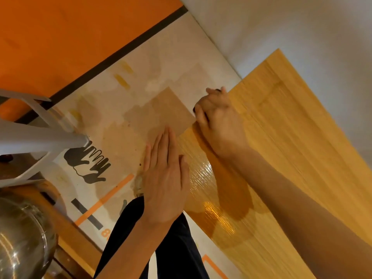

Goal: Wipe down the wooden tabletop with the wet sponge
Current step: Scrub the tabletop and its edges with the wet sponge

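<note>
R hand (218, 119) fingers clamp dark sponge (194, 111) on glossy wet-streaked wood tabletop (281, 137); L hand (167, 178) flat, fingers straight.

The yellow slatted wooden tabletop (291, 121) ahead of you lies unobstructed; a grey metal frame (40, 135) stands far left.

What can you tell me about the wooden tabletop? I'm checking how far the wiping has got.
The tabletop is a honey-coloured board with fine straight grain, like bamboo. It runs slantwise across the view. A glossy wet band lies along its near edge; the rest looks matt. The right hand presses down at its corner, closed over something dark, barely visible. The left hand lies flat, fingers straight, over the same edge.
</note>
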Demonstrator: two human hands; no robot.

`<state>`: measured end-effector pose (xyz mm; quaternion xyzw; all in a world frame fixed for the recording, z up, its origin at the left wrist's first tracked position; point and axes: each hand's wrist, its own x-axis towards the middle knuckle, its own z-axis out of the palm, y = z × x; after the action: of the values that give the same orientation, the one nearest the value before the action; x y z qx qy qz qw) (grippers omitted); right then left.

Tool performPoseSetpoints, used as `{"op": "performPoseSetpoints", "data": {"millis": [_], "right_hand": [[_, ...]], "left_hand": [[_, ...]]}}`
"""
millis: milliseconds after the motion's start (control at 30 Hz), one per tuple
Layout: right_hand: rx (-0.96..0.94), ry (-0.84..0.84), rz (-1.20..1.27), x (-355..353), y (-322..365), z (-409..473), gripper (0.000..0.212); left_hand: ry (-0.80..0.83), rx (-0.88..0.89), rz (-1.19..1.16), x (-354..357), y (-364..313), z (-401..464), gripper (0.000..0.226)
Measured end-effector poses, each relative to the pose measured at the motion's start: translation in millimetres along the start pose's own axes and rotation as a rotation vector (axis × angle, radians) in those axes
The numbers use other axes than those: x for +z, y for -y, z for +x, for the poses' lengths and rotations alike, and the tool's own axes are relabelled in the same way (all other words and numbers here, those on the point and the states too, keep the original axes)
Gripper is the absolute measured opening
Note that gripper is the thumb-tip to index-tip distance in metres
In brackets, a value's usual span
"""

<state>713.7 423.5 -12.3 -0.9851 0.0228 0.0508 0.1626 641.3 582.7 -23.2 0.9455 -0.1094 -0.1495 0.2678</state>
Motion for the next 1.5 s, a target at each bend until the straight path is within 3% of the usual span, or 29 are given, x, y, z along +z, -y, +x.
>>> {"op": "performPoseSetpoints", "data": {"millis": [100, 300, 567, 800, 1100, 1333, 1433, 1500], "right_hand": [[-0.241, 0.084, 0.063, 3, 9, -19, 0.025], [-0.003, -0.028, 0.064, -6, -23, -1, 0.040], [0.134, -0.049, 0.195, -4, -35, -134, 0.047], [0.059, -0.100, 0.148, -6, -47, -14, 0.044], [0.145, -0.083, 0.181, 2, -48, -126, 0.048], [0.030, -0.120, 0.129, -9, -57, 8, 0.042], [0.070, -0.138, 0.104, -5, -49, 19, 0.040], [-0.004, -0.128, 0.099, -5, -44, 4, 0.039]], "left_hand": [[0.027, 0.013, -0.005, -3, 0, -2, 0.062], [0.047, 0.090, -0.030, -3, -18, 22, 0.064], [0.040, 0.186, 0.138, 11, -22, 41, 0.064], [-0.021, 0.174, 0.171, 13, -24, 43, 0.064], [0.049, 0.162, 0.171, 9, -27, 43, 0.066], [0.060, 0.151, 0.223, 9, -27, 43, 0.067], [0.076, 0.121, 0.210, 10, -33, 43, 0.069], [0.051, 0.097, 0.183, 16, -45, 47, 0.066]]}}
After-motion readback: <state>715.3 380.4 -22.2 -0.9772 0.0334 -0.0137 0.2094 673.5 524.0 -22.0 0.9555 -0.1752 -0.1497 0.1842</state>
